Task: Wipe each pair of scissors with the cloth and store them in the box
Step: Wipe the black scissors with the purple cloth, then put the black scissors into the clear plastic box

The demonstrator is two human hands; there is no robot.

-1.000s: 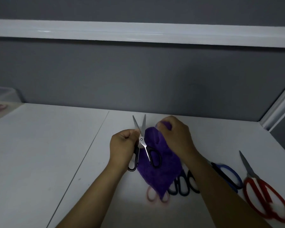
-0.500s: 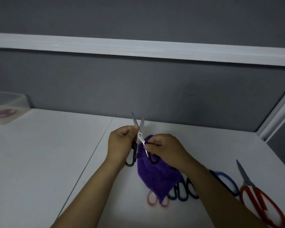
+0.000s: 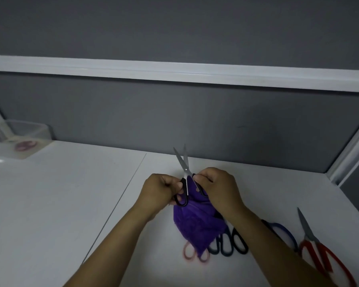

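Black-handled scissors (image 3: 183, 162) are held above the white table (image 3: 60, 193), blades slightly apart and pointing away from me. My left hand (image 3: 161, 190) grips the left handle loop. My right hand (image 3: 218, 188) grips the right handle loop together with the purple cloth (image 3: 197, 222), which hangs down under both hands. On the table lie pink-handled scissors (image 3: 188, 253), partly under the cloth, black-handled scissors (image 3: 234, 243), blue-handled scissors (image 3: 282, 233) and red-handled scissors (image 3: 319, 253). A clear plastic box (image 3: 29, 131) stands at the far left with pink scissors (image 3: 25, 145) inside.
A grey partition wall with a white rail (image 3: 174, 73) runs behind the table. A white frame post (image 3: 350, 146) marks the right corner. A seam (image 3: 120, 195) runs across the tabletop left of my hands.
My right hand left the blade and came down to the right handle loop with the cloth. The blades have closed to a narrower gap. The view tilted up, showing more of the box.
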